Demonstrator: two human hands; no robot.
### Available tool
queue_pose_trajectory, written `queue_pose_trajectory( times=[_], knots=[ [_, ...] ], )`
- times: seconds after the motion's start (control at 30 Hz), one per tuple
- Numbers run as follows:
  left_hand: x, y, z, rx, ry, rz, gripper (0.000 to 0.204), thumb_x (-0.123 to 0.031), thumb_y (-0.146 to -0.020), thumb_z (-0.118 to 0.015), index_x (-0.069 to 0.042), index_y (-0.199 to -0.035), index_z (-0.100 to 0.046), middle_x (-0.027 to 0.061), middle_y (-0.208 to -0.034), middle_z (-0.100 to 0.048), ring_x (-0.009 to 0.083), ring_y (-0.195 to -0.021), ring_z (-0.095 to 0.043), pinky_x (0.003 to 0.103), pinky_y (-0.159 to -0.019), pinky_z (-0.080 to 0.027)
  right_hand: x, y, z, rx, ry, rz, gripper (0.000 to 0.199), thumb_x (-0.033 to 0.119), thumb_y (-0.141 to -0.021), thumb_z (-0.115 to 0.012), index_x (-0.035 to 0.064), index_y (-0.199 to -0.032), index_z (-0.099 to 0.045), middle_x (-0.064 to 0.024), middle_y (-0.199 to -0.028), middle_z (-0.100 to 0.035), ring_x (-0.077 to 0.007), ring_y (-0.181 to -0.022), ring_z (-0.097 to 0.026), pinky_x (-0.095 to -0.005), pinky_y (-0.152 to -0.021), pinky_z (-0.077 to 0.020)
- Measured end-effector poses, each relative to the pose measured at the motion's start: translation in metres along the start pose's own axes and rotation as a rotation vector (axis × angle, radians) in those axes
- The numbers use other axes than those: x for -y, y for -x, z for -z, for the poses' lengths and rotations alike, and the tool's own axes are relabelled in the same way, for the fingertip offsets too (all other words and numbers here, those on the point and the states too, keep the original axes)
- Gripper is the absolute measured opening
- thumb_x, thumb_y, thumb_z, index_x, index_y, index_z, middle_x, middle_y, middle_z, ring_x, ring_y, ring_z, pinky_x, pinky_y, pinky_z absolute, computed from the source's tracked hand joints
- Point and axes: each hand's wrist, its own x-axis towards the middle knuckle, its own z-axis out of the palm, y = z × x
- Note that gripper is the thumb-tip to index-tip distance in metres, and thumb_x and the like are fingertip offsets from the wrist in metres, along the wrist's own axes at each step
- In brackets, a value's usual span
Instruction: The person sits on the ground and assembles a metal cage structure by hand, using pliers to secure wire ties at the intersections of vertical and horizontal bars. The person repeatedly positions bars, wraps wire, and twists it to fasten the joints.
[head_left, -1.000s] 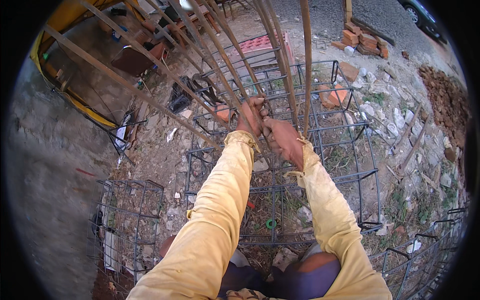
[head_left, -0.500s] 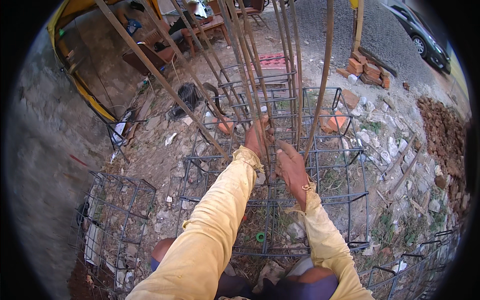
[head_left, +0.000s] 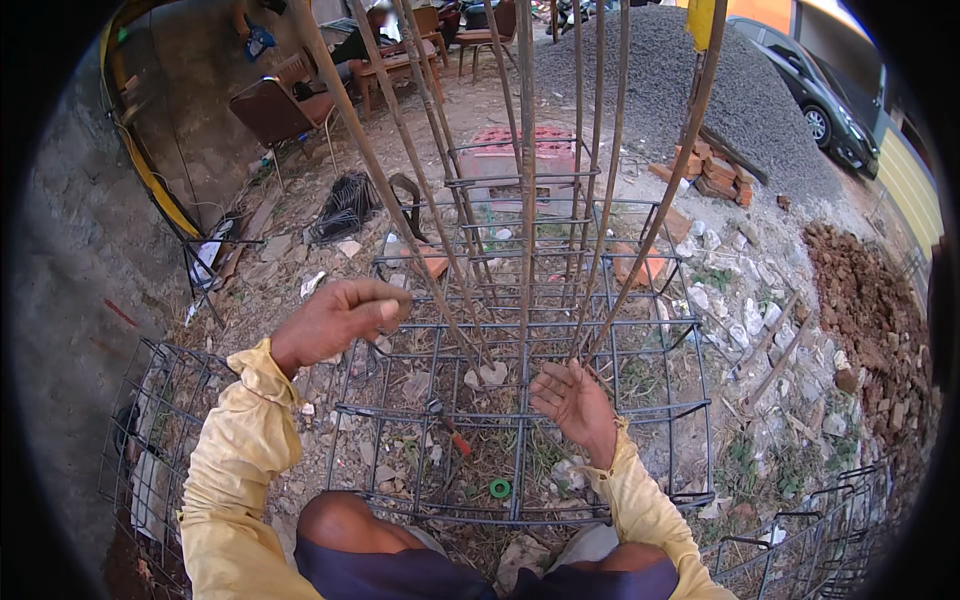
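Note:
Upright rusty steel bars (head_left: 527, 200) rise from a flat rebar cage (head_left: 440, 412) in front of me. My left hand (head_left: 340, 322) hovers left of the bars, fingers stretched to the right and thumb a little apart, with nothing visible in it. Just right of the central bar, my right hand (head_left: 574, 408) is low over the cage, its palm partly showing and its fingers loosely bent, also without anything visible in it. Square steel stirrups (head_left: 520, 180) surround the bars farther up. A tool with a red handle (head_left: 460, 443) leans among the cage bars, its head unclear.
A green ring (head_left: 500, 488) lies near my knees. Another rebar cage (head_left: 165, 400) stands at left beside the wall, and more bent bars (head_left: 810, 540) at lower right. Beyond are bricks (head_left: 715, 175), a gravel pile (head_left: 650, 90), dug soil (head_left: 865, 300), chairs (head_left: 285, 100) and a car (head_left: 815, 90).
My hands have come apart from the bars where they worked close together. The left has swung left; the right has lowered slightly. The red-handled tool now shows, and the view has shifted.

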Motion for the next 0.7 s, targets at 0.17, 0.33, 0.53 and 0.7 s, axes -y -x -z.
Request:
queue_pose_trajectory(
  times=[0.17, 0.33, 0.53, 0.7],
  knots=[
    [-0.053, -0.067, 0.050, -0.461, 0.659, -0.564, 0.060, -0.050, -0.103, -0.044, -0.001, -0.138, -0.049, 0.0155, -0.129, -0.060, 0.0258, -0.120, -0.058, 0.041, -0.100, -0.048, -0.013, -0.007, 0.033, -0.032, 0.096, -0.016, 0.035, 0.033, -0.100, -0.058, 0.0016, -0.115, -0.062, -0.0081, -0.092, -0.068, -0.0260, -0.087, -0.067, -0.0439, -0.084, -0.0578],
    [-0.075, -0.159, 0.078, 0.030, 0.562, -0.673, 0.082, -0.066, -0.094, -0.050, -0.002, -0.145, -0.044, 0.0194, -0.134, -0.058, 0.0281, -0.126, -0.055, 0.043, -0.099, -0.050, -0.031, 0.005, 0.034, -0.114, 0.195, -0.096, 0.028, 0.029, -0.101, -0.056, 0.0057, -0.113, -0.065, -0.0043, -0.088, -0.066, -0.0213, -0.081, -0.066, -0.0421, -0.080, -0.0574],
    [-0.111, -0.222, 0.085, 0.555, 0.598, -0.642, 0.103, -0.074, -0.085, -0.054, 0.000, -0.152, -0.030, 0.0313, -0.146, -0.042, 0.0380, -0.139, -0.043, 0.054, -0.103, -0.050, -0.038, 0.034, 0.027, -0.254, 0.266, -0.094, 0.025, 0.026, -0.101, -0.057, 0.0067, -0.116, -0.062, -0.0022, -0.090, -0.062, -0.0187, -0.082, -0.062, -0.0400, -0.080, -0.0548],
    [-0.122, -0.233, 0.068, 0.722, 0.738, -0.678, 0.118, -0.074, -0.075, -0.067, -0.001, -0.155, -0.022, 0.0349, -0.152, -0.029, 0.0441, -0.146, -0.027, 0.065, -0.111, -0.034, -0.046, 0.043, 0.029, -0.326, 0.298, -0.134, 0.022, 0.026, -0.101, -0.057, 0.0078, -0.112, -0.062, -0.0018, -0.090, -0.061, -0.0176, -0.081, -0.060, -0.0383, -0.079, -0.0535]
  ],
)
